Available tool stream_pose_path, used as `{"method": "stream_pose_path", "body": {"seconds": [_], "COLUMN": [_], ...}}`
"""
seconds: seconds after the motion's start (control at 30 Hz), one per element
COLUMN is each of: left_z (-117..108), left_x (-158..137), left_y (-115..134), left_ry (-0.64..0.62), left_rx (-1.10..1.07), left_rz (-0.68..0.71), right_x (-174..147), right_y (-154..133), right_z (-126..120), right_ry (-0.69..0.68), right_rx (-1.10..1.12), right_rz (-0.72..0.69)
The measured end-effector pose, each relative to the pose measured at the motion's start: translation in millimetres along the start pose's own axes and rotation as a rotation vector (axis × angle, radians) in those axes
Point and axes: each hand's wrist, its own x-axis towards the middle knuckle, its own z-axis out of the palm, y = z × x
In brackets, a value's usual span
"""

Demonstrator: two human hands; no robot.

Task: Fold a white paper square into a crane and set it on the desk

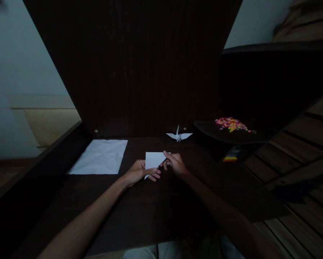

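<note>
A white sheet of paper folded into a triangle (153, 159) is held up between my two hands, above the dark desk. My left hand (143, 172) grips its lower left part, the thumb lying across the front and the fingers behind. At the upper right corner my right hand (174, 163) pinches the paper, thumb on top and fingers curled beneath. Beyond the right hand stands a white origami crane (179, 136) with its wings spread. To the left of my hands lies a creased white sheet of paper (100, 157), flat on the desk.
A pile of small pink, yellow and orange pieces (231, 124) sits on a curved dark shelf (208, 128) at the right. A low side board (37, 158) edges the desk on the left, and a tall dark panel (139, 72) rises behind it.
</note>
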Motion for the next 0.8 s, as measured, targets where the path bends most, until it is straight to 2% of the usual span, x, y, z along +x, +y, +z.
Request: {"method": "stream_pose_path", "body": {"seconds": [0.2,0.27,0.4,0.47,0.8], "left_z": [3.9,4.4,6.3,7.4,2.2], "left_x": [-2.0,-1.1,0.9,1.1,1.7], "left_y": [2.5,-0.2,-6.2,-7.0,-5.9], "left_ry": [0.002,0.026,0.059,0.049,0.004], "left_rx": [0.012,0.013,0.012,0.009,0.038], "left_rz": [-0.050,-0.040,-0.016,-0.019,-0.062], "right_x": [2.4,1.1,-1.9,-2.1,0.3], "right_y": [-2.0,-1.7,1.7,4.3,5.5], "right_z": [-0.8,0.0,1.7,1.7,3.6], "right_ry": [0.118,0.095,-0.040,-0.052,0.152], "right_rx": [0.094,0.079,-0.034,-0.073,0.064], "right_rz": [-0.023,-0.011,0.049,0.052,0.010]}}
